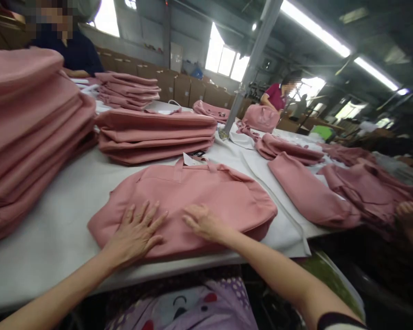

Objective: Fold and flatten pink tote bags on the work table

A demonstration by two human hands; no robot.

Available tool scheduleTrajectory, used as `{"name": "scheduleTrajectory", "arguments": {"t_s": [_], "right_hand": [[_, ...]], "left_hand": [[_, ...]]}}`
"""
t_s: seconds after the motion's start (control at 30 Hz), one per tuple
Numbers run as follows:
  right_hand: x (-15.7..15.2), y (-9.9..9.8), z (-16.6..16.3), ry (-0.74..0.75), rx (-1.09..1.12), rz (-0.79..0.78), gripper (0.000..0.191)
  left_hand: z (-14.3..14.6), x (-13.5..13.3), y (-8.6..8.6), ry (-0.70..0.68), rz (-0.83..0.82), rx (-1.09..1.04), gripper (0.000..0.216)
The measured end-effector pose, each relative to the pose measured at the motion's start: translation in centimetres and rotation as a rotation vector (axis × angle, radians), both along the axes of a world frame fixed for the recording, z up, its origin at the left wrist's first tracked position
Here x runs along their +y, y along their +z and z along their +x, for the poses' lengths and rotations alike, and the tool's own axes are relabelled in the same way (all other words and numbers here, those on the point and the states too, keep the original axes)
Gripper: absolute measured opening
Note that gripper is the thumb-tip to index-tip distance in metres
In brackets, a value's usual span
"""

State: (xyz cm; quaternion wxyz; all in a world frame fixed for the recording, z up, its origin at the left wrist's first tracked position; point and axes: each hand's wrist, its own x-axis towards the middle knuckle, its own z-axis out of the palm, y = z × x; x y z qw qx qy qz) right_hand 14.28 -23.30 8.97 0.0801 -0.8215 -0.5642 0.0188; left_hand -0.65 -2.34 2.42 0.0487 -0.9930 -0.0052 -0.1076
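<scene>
A pink fabric bag (206, 192) lies flat on the white table (62, 215) right in front of me, its handles and a white tag (192, 160) at the far edge. My left hand (136, 233) rests palm down on the bag's near left part, fingers spread. My right hand (203, 222) presses flat on the bag's near middle, fingers pointing left. Neither hand grips anything.
A tall stack of pink bags (27, 133) stands at the left, a lower stack (154, 135) behind the flat bag, another stack (129, 89) farther back. Loose pink bags (309, 192) lie at the right. A person in dark blue (72, 48) sits across; another person in red (277, 96) stands far back. A metal pillar (251, 68) rises mid-table.
</scene>
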Motion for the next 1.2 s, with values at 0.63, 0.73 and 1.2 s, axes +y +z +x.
{"name": "scheduleTrajectory", "arguments": {"t_s": [0.63, 0.73, 1.2], "right_hand": [[-19.7, -8.1, 10.7, -0.518, -0.343, -0.118, 0.055], [-19.9, -8.8, 11.2, -0.499, -0.330, -0.083, 0.056], [-17.9, -6.0, 9.8, -0.550, -0.158, -0.056, 0.050]], "left_hand": [[-4.2, -0.7, 0.3, 0.140, 0.095, 0.124, 0.081], [-4.7, -1.3, 0.2, 0.173, 0.132, 0.144, 0.079], [3.0, -2.4, 2.6, -0.190, 0.080, 0.153, 0.068]]}}
